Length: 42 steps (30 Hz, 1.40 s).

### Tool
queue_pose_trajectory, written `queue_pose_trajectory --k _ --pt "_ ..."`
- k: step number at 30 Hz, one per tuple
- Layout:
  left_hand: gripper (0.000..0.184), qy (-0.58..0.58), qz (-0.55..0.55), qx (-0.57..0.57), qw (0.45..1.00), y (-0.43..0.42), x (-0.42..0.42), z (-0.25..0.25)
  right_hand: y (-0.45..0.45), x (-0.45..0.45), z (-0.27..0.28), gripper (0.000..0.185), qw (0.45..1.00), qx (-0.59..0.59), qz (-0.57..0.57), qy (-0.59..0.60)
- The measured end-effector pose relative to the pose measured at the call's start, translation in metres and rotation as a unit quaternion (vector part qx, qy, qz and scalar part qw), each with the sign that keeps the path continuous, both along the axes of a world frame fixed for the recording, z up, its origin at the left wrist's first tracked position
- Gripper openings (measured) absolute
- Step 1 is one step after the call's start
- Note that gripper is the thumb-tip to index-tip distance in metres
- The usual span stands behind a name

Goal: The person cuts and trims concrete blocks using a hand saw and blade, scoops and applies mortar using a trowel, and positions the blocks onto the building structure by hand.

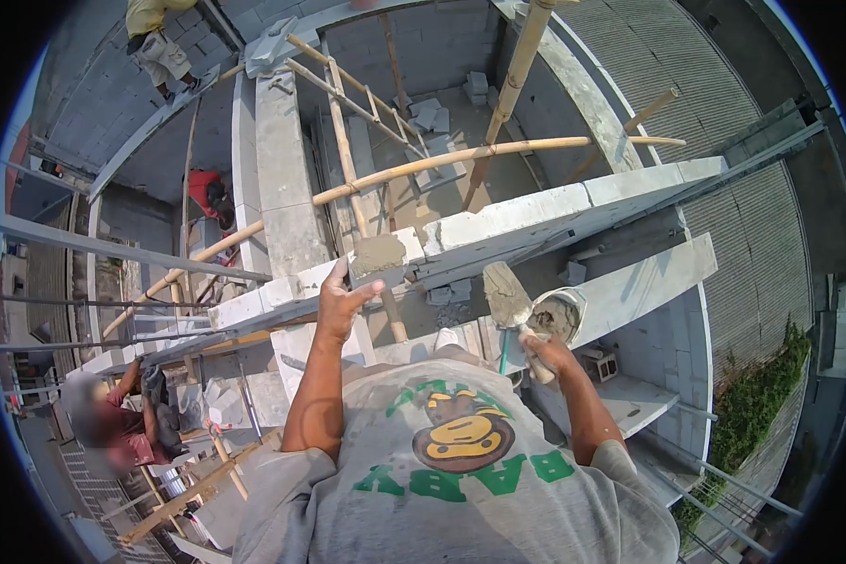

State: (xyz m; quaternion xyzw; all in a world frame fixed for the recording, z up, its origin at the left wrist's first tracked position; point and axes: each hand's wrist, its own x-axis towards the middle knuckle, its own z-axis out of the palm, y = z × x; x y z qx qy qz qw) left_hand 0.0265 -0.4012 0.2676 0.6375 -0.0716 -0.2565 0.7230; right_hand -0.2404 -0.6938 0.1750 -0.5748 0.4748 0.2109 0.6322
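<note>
My right hand [547,355] is closed around the handle of a trowel [508,295], whose blade is covered in wet grey mortar. Just beyond that hand is a round bucket [581,324] with mortar inside. My left hand [344,299] grips the near left corner of a block [371,274], thumb and fingers apart around it. Mortar [380,252] is spread over this block, which is at the top of the white block wall [517,218] in front of me. The block's underside and my left fingertips are partly hidden.
A bamboo pole [423,169] crosses above the wall, and an upright one [509,99] rises beyond. Deep rooms lie below the wall tops. A plank-like ledge [644,289] extends right. Other people are at lower left [127,423], inside a room [211,193] and at upper left [160,52].
</note>
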Motion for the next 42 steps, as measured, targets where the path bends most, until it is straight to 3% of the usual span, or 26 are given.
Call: queue_pose_trajectory --k 2,6,9,16,17,19,21,23,24,27,30,33,36,38,39,42 --pt "0.06 0.021 0.019 0.052 0.998 -0.003 -0.012 -0.004 -0.003 -0.04 -0.089 0.05 0.997 -0.048 -0.021 0.065" --pt "0.063 0.085 -0.012 0.139 0.987 0.001 -0.036 -0.029 0.003 -0.063 -0.096 0.043 0.967 -0.03 -0.191 0.164" --pt "0.06 0.132 -0.034 0.19 0.972 -0.009 -0.039 -0.04 -0.017 -0.082 -0.122 0.041 0.946 -0.026 -0.279 0.165" --pt "0.049 0.275 -0.01 0.141 0.951 -0.045 -0.047 -0.05 -0.077 -0.131 -0.264 0.029 0.947 -0.107 -0.195 0.231" --pt "0.049 0.293 -0.005 0.14 0.946 -0.042 -0.049 -0.055 -0.085 -0.127 -0.263 0.032 0.939 -0.237 0.145 0.204" --pt "0.048 0.313 0.014 0.102 0.944 -0.037 -0.049 -0.055 -0.076 -0.091 -0.244 0.038 0.881 -0.316 0.322 0.144" --pt "0.048 0.324 0.04 0.031 0.945 -0.036 -0.054 -0.046 -0.048 -0.053 -0.228 0.042 0.967 -0.206 0.04 0.147" --pt "0.047 0.323 0.085 -0.045 0.941 -0.029 -0.053 -0.048 0.006 0.007 -0.155 0.045 0.898 -0.404 0.126 -0.116" --pt "0.047 0.322 0.105 -0.082 0.937 -0.02 -0.052 -0.051 0.03 0.05 -0.088 0.043 0.944 -0.273 0.099 -0.158" --pt "0.051 0.349 0.164 -0.126 0.914 0.007 -0.045 -0.061 0.088 0.11 -0.016 0.058 0.919 -0.21 0.172 -0.286" --pt "0.053 0.347 0.195 -0.181 0.899 0.033 -0.045 -0.057 0.141 0.147 -0.002 0.064 0.883 -0.2 0.181 -0.384" --pt "0.055 0.35 0.213 -0.195 0.891 0.063 -0.035 -0.052 0.18 0.185 0.051 0.068 0.826 -0.242 0.247 -0.445" --pt "0.056 0.359 0.254 -0.214 0.872 0.096 -0.038 -0.064 0.226 0.207 0.037 0.069 0.857 -0.183 0.261 -0.405" --pt "0.053 0.346 0.278 -0.233 0.865 0.12 -0.039 -0.075 0.256 0.226 0.044 0.068 0.948 0.049 0.173 -0.261" --pt "0.049 0.335 0.287 -0.242 0.864 0.133 -0.04 -0.079 0.271 0.235 0.046 0.067 0.964 0.16 0.122 -0.173" --pt "0.046 0.326 0.327 -0.274 0.844 0.17 -0.047 -0.087 0.315 0.252 0.037 0.062 0.949 0.182 0.171 -0.193"
